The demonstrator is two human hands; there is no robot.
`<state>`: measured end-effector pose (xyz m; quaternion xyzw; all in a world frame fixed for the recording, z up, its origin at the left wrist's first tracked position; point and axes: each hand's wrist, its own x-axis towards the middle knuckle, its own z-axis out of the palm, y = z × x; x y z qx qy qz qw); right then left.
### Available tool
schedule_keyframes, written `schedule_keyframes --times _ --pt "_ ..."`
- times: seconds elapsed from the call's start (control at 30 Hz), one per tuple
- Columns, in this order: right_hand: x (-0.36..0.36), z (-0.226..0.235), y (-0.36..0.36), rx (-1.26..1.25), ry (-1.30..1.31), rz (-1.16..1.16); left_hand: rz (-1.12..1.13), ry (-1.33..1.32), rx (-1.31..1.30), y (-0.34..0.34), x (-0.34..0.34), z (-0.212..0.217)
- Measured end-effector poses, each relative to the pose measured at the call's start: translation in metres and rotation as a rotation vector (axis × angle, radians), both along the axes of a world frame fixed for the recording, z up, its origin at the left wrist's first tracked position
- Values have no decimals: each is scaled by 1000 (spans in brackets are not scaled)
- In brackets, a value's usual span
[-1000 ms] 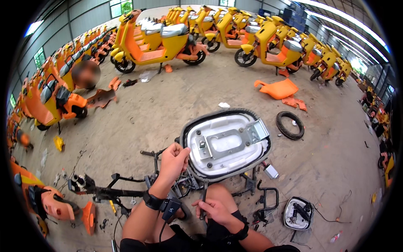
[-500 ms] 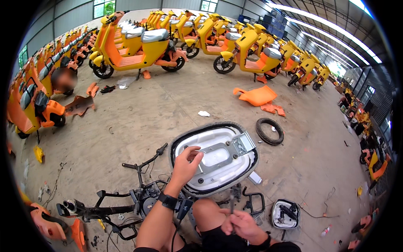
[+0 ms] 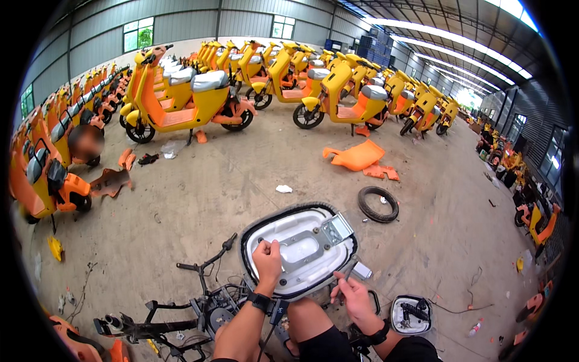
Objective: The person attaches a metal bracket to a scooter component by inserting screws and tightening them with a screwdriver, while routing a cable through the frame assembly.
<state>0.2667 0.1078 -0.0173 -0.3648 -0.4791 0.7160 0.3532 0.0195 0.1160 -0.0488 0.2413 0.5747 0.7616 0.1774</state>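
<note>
A scooter seat [image 3: 347,250] lies upside down over my knees, its white underside facing up inside a dark rim. Along it runs a grey metal bracket [image 3: 309,237] with a hinge plate [image 3: 336,230] at the far right end. My left hand [image 3: 267,263] is closed at the bracket's left end; whatever its fingers grip is hidden. Beside the seat's lower right edge, my right hand [image 3: 354,297] is closed on a slim grey metal tool [image 3: 348,269], its tip pointing up. The tool's exact kind is unclear.
A stripped scooter frame [image 3: 202,304] lies at the lower left. Right of the seat are a loose tyre [image 3: 378,204] and a small white tray [image 3: 412,315] with dark parts. Orange body panels [image 3: 356,157] lie farther off, before rows of yellow scooters [image 3: 175,102].
My left hand's fingers have gone from loosely spread to closed at the bracket. My right hand has risen with the tool to the seat's right edge. The view has tilted up.
</note>
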Motion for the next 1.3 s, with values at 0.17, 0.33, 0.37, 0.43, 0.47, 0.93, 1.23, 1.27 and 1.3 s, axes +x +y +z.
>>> schedule_keyframes --times 0.17,0.33,0.37,0.43,0.47,0.93,1.23,1.27,1.3 --pt "0 -1 5 41 -56 56 44 79 -24 -3 -12 16" --pt "-3 7 20 100 -64 162 -55 117 -133 -24 -27 8" --pt "-3 10 24 108 -70 161 -67 126 -145 -28 -27 8" --pt "-6 4 38 58 -89 156 -90 174 -152 -31 -26 12" --pt "-7 -2 46 35 -98 154 -102 198 -153 -31 -25 15" --pt "-24 -29 67 24 -144 -58 192 803 -406 -82 -35 41" --pt "-25 -34 70 -104 -28 -156 162 468 -514 -81 -54 -11" --pt "-24 -36 69 -106 -17 -162 180 512 -522 -78 -53 -15" --pt "-25 -37 65 -109 -6 -168 179 492 -510 -78 -55 -20"
